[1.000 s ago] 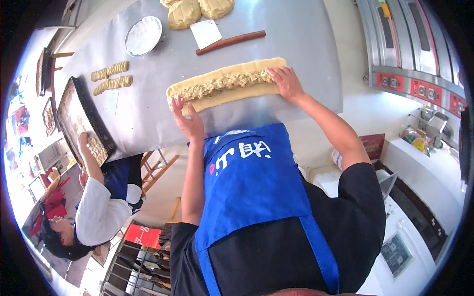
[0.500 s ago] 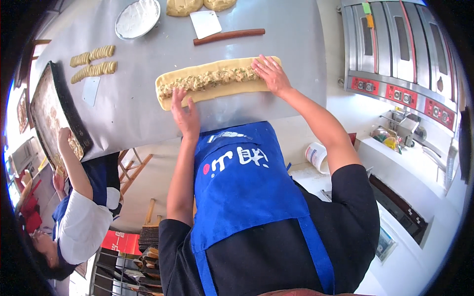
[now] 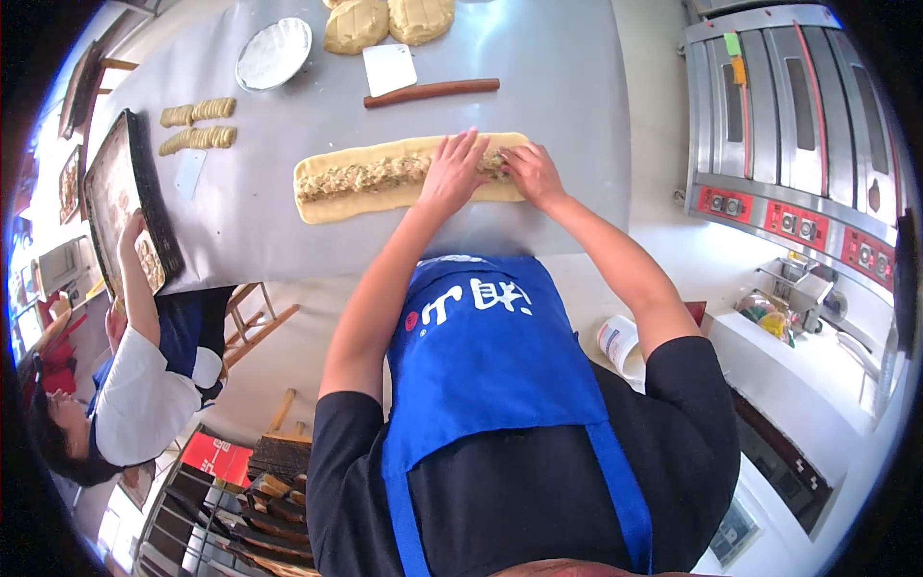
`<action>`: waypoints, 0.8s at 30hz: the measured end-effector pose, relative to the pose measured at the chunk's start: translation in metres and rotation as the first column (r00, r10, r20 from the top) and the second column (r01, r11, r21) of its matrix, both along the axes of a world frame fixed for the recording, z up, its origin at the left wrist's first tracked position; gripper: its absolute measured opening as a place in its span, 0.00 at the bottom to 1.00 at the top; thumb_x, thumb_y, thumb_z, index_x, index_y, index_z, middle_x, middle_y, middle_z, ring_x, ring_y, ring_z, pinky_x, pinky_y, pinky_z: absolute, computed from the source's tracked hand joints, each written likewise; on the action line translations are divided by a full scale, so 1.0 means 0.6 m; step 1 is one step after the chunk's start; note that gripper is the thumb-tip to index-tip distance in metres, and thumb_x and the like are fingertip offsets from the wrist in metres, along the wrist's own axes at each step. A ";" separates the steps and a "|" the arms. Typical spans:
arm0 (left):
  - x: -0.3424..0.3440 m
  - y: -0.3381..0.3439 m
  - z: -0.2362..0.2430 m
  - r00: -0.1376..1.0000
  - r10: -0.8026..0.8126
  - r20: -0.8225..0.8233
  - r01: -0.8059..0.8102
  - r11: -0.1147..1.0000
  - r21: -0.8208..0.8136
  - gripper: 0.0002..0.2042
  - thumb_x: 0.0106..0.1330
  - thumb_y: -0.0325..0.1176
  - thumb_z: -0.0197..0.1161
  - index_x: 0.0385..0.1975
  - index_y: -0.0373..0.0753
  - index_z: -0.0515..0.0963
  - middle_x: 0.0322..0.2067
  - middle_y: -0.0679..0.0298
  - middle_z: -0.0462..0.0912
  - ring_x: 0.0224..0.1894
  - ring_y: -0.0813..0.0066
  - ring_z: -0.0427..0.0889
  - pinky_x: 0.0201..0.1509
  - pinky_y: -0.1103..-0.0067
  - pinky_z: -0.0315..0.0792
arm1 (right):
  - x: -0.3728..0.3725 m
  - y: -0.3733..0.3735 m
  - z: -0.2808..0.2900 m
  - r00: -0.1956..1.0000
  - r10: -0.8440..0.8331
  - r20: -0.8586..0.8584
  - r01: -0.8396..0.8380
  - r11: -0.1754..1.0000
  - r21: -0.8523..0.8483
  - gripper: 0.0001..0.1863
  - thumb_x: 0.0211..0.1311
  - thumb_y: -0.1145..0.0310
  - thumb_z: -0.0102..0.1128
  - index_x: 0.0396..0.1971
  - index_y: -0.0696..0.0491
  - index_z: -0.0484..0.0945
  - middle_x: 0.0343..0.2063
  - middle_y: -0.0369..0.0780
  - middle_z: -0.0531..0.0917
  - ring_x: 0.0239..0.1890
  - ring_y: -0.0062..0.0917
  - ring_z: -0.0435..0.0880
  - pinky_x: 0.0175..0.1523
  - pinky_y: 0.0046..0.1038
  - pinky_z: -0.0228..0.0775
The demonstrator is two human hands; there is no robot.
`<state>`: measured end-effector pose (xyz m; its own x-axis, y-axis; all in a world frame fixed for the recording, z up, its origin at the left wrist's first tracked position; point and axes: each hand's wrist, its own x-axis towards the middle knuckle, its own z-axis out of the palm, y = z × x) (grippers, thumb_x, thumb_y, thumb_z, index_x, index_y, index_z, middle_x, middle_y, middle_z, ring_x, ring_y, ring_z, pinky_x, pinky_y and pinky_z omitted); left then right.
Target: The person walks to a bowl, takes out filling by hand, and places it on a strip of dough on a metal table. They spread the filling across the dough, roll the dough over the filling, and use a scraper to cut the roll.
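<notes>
A long strip of pale dough (image 3: 356, 180) with a chopped filling along its middle lies across the steel table (image 3: 538, 87). Both my hands rest on its right part. My left hand (image 3: 452, 173) lies flat with fingers spread over the filling. My right hand (image 3: 532, 171) presses the dough's right end, fingers bent onto it. The two hands sit close together, nearly touching.
Behind the strip lie a wooden rolling pin (image 3: 431, 91), a white scraper (image 3: 389, 69), two dough lumps (image 3: 387, 21) and a round metal dish (image 3: 274, 54). Shaped pieces (image 3: 197, 125) lie left. Another person (image 3: 135, 385) handles a dark baking tray (image 3: 125, 207). An oven (image 3: 798, 135) stands right.
My left hand moved from the strip's left end to its right part, beside my right hand. The view shifted, so the table sits lower in the picture. The other person stays at the tray.
</notes>
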<state>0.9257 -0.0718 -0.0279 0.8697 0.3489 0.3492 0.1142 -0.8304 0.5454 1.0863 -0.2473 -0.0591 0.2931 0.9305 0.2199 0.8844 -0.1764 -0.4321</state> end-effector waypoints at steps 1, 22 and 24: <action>0.028 -0.012 -0.016 0.997 -0.070 0.039 0.067 0.996 0.066 0.23 0.60 0.32 0.75 0.57 0.41 0.83 0.52 0.57 0.88 0.58 0.52 0.82 0.68 0.59 0.72 | 0.012 -0.005 -0.003 0.999 0.007 0.054 -0.008 1.000 0.020 0.19 0.62 0.65 0.71 0.53 0.53 0.87 0.45 0.38 0.87 0.53 0.37 0.83 0.57 0.41 0.73; 0.145 -0.153 -0.044 0.929 -0.078 -0.361 0.153 0.971 0.184 0.23 0.62 0.32 0.69 0.59 0.39 0.81 0.47 0.63 0.88 0.50 0.61 0.84 0.57 0.63 0.77 | 0.116 -0.128 -0.033 0.996 -0.057 -0.064 0.068 0.980 0.188 0.28 0.57 0.68 0.72 0.60 0.46 0.85 0.60 0.34 0.87 0.61 0.36 0.82 0.61 0.39 0.75; 0.132 -0.188 -0.023 0.890 -0.064 -0.451 0.167 0.967 0.192 0.26 0.68 0.37 0.63 0.64 0.31 0.76 0.57 0.53 0.83 0.61 0.57 0.80 0.66 0.63 0.74 | 0.109 -0.153 -0.029 0.997 -0.006 -0.072 0.017 0.987 0.158 0.29 0.62 0.66 0.69 0.66 0.47 0.81 0.66 0.35 0.83 0.68 0.37 0.77 0.65 0.40 0.72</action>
